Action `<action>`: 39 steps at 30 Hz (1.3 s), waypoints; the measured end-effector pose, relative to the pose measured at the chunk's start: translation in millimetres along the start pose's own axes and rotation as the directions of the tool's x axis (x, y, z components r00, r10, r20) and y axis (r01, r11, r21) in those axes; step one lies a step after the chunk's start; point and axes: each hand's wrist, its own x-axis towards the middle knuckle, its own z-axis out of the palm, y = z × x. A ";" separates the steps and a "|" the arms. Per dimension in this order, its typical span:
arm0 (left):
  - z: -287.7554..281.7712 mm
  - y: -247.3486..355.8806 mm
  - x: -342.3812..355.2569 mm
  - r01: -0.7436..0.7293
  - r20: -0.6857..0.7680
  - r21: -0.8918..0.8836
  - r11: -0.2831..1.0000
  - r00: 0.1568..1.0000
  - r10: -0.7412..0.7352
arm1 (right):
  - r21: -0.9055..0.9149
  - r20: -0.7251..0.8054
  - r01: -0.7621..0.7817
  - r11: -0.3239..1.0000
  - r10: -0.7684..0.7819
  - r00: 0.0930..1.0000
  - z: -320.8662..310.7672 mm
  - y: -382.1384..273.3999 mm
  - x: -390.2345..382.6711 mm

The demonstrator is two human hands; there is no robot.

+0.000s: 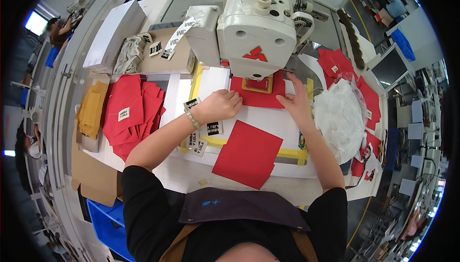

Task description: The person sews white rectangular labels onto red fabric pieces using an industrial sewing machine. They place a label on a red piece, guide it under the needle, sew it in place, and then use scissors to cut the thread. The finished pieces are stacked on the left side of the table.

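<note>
A red fabric piece (pixel 258 101) lies flat under the head of a white sewing machine (pixel 258 27), with a yellow-edged clamp frame (pixel 257 84) pressed on it. At its left edge is my left hand (pixel 218 106), fingers curled together, fingertips on the fabric. My right hand (pixel 297 100) is at the right edge, thumb and fingers spread, the thumb touching the cloth. A second red fabric piece (pixel 248 154) lies nearer me on the table. Black and white labels (pixel 214 128) lie beside and below my left wrist, which wears a beaded bracelet (pixel 193 119).
Left stand a stack of red pieces (pixel 127 118), yellow pieces (pixel 92 111) in a box, a white box (pixel 115 37) and a cardboard box (pixel 167 53). Right are a clear plastic bag of white material (pixel 339 118) and more red pieces (pixel 335 65). A blue bin (pixel 108 228) is lower left.
</note>
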 end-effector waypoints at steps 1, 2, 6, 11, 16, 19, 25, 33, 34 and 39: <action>0.6 -1.7 -2.2 0.021 0.019 -0.001 1.000 1.000 -0.021 | 0.059 -0.021 0.018 0.998 -0.017 1.000 3.6 -4.2 -4.2; 1.7 -2.1 -3.0 0.039 0.035 -0.006 0.999 0.999 -0.038 | 0.020 0.026 0.072 0.997 -0.073 0.997 2.4 -1.2 -7.2; 1.9 -4.2 -0.8 0.059 0.041 -0.015 0.998 0.997 -0.059 | -0.294 0.209 0.336 0.895 -0.283 0.936 -6.6 -1.8 -14.8; 5.3 -5.3 -2.0 0.080 0.017 -0.035 0.996 0.997 -0.080 | -0.470 0.267 0.373 0.800 -0.274 0.924 -5.6 -2.1 -18.9; -2.2 -1.8 -5.3 0.183 -0.059 -0.074 0.980 0.980 -0.188 | -0.539 0.321 0.464 0.703 -0.338 0.885 -3.8 0.4 -15.8; -10.7 -0.7 -8.5 0.304 -0.049 -0.249 0.920 0.944 -0.325 | -0.571 0.348 0.490 0.659 -0.347 0.871 -4.1 0.4 -16.2; -14.7 -5.1 -20.3 0.404 0.019 -0.341 0.849 0.906 -0.423 | -0.594 0.376 0.502 0.629 -0.335 0.864 -2.6 2.1 -20.1; -15.5 -2.0 -18.8 0.443 0.096 -0.322 0.837 0.895 -0.436 | -0.601 0.372 0.544 0.586 -0.398 0.839 -1.4 3.9 -19.6; -15.0 -1.8 -18.4 0.445 0.094 -0.319 0.837 0.893 -0.439 | -0.602 0.368 0.540 0.588 -0.396 0.841 -1.1 3.5 -19.8; -15.9 -1.9 -17.6 0.465 0.097 -0.293 0.835 0.884 -0.458 | -0.605 0.364 0.524 0.600 -0.377 0.852 -1.1 5.9 -20.3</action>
